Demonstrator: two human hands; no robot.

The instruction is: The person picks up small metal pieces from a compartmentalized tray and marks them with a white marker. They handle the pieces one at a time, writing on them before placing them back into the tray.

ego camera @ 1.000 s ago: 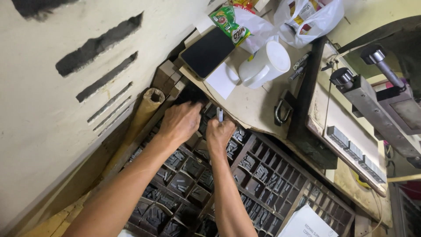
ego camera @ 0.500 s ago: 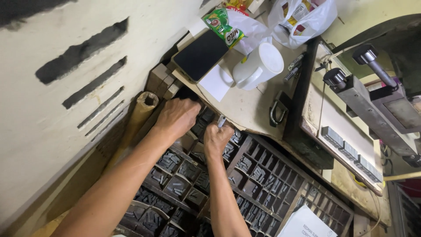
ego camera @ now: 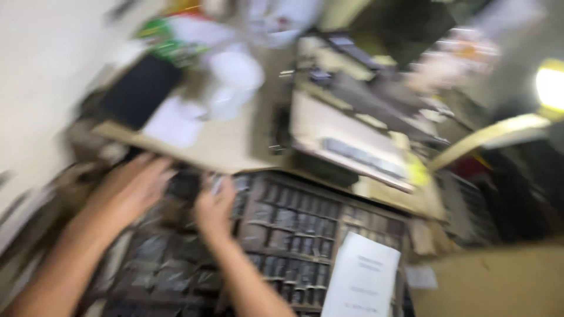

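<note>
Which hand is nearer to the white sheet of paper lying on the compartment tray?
Right. The right hand is over the tray's upper edge, closer to the white sheet of paper; the left hand is farther off to the left.

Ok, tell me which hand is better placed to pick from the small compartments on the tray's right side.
Probably the right hand: it hovers beside the divided tray, next to its small compartments. The left hand lies further left, over larger compartments. Blur hides the fingers.

Two hands show, the left hand (ego camera: 132, 191) and the right hand (ego camera: 214, 208), both over one compartmented type case (ego camera: 294, 235) of many small cells, too blurred to count. Beyond the fingers on the worktop (ego camera: 229, 147) lie one white mug (ego camera: 235, 76), one dark tablet (ego camera: 141, 88) and one white paper (ego camera: 173, 120). One printed sheet (ego camera: 361, 282) lies right of the fingers.
</note>
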